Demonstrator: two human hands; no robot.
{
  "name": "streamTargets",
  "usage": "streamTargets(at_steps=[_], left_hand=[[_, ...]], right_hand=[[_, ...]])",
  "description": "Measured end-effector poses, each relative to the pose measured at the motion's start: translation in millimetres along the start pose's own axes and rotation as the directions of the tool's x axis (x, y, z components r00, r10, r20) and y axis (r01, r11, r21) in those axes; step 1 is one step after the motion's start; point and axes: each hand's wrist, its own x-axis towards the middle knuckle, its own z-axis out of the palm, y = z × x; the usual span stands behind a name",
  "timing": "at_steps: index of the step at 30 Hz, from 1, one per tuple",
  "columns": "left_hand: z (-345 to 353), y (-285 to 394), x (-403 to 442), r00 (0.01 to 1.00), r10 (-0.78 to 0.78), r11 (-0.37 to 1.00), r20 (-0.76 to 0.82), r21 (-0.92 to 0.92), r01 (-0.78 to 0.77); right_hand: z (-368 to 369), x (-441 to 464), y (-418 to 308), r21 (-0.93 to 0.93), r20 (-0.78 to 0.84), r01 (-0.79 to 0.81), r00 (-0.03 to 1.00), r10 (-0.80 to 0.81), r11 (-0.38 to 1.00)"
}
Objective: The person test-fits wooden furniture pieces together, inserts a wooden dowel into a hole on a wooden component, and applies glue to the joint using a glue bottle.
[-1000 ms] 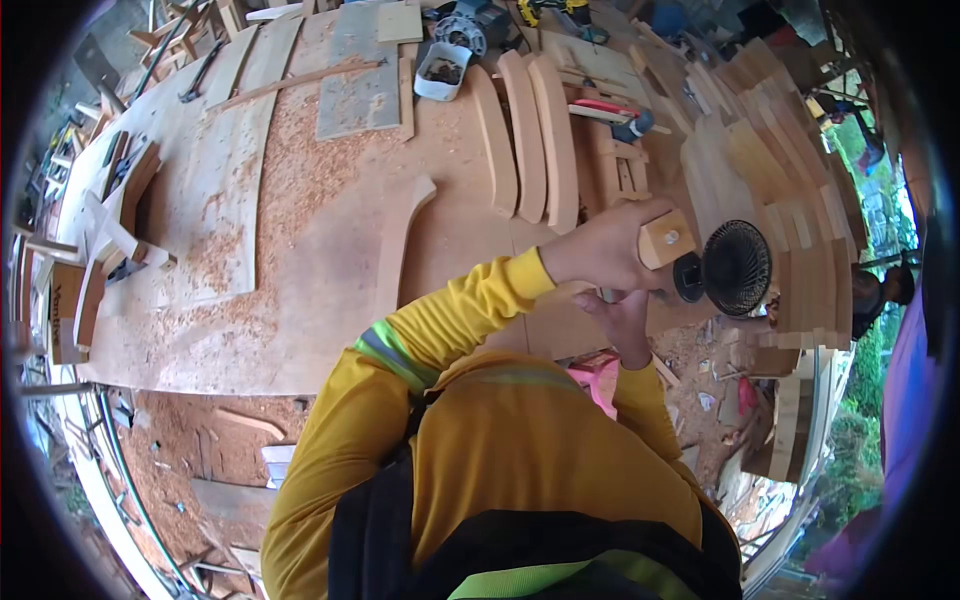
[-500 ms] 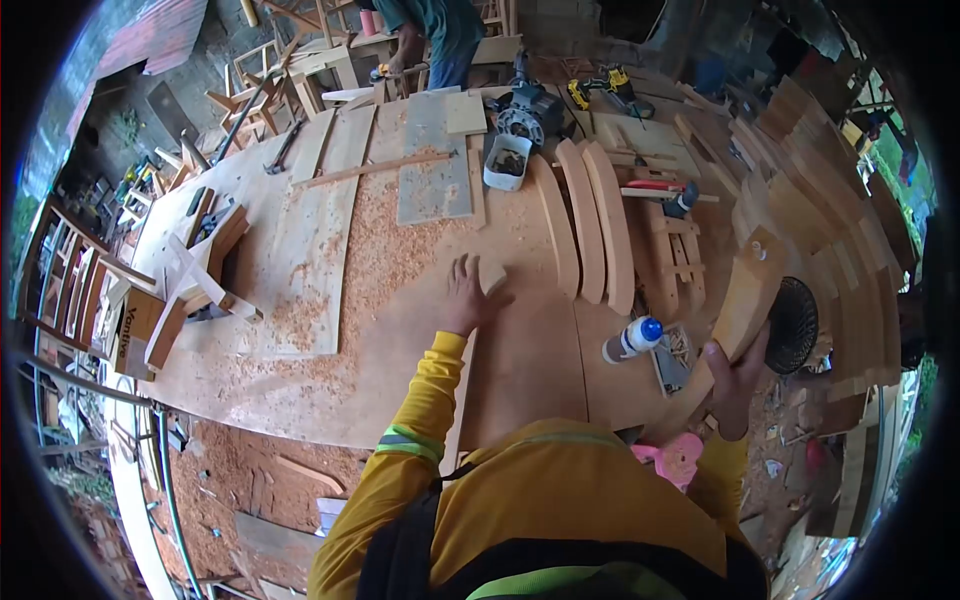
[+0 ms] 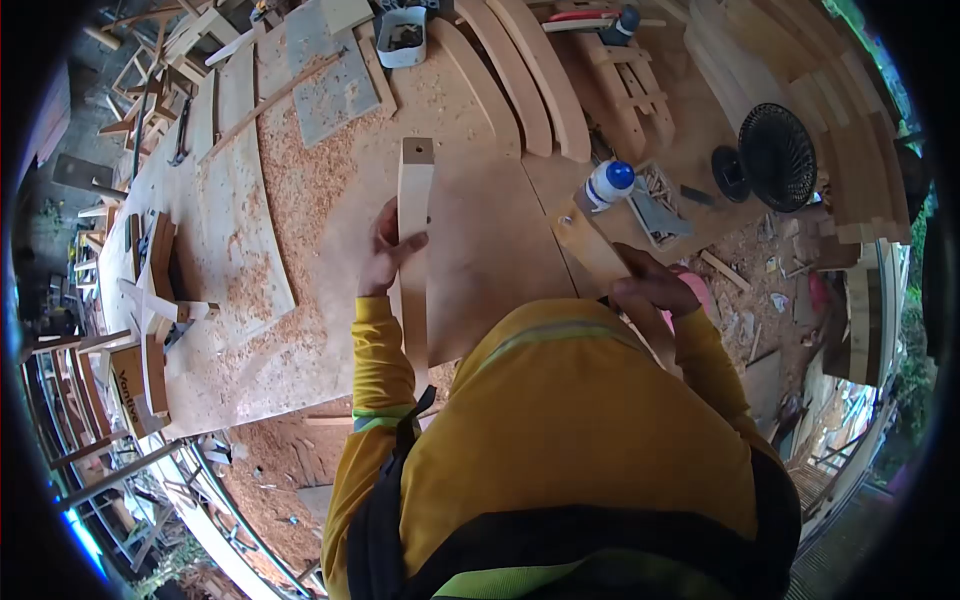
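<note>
My left hand is closed around a pale wooden piece with a hole in its squared end, which points away from me. Its near end reaches down beside my left sleeve. In my right hand is a second wooden piece, slanting from near my body towards the bottle. A white bottle with a blue cap stands just beyond that piece's far end. Both pieces are over the near part of the wooden worktable.
Several curved wooden pieces lie at the back of the table. A black fan is on the right, near stacked boards. A white container stands at the back. Wood shavings cover the left part, near a wooden frame.
My left hand has gone from spread fingers over its wooden piece to gripping it. My right hand has brought its piece inward from the far right. The view has tilted down and turned.
</note>
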Motion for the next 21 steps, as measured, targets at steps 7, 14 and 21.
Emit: streamTargets(at_steps=[7, 14, 21], left_hand=[[13.0, 2.1, -20.5, 0.995, -0.104, 0.981, -0.004, 0.164, 0.103], [17.6, -30.4, -4.9, 0.978, -0.208, 0.89, -0.032, 0.409, 0.203], [24.9, -107.0, -1.5, 0.993, 0.115, 0.528, -0.036, 0.849, -0.03]], right_hand=[[2.6, 19.8, 1.7, -0.233, -0.044, 0.046, 0.997, -0.057, 0.972], [-4.7, 33.9, 27.6, -0.411, -0.173, 0.041, 0.977, -0.122, 0.911], [-15.8, 41.4, 56.1, -0.107, -0.204, -0.221, 0.959, 0.196, 0.969]])
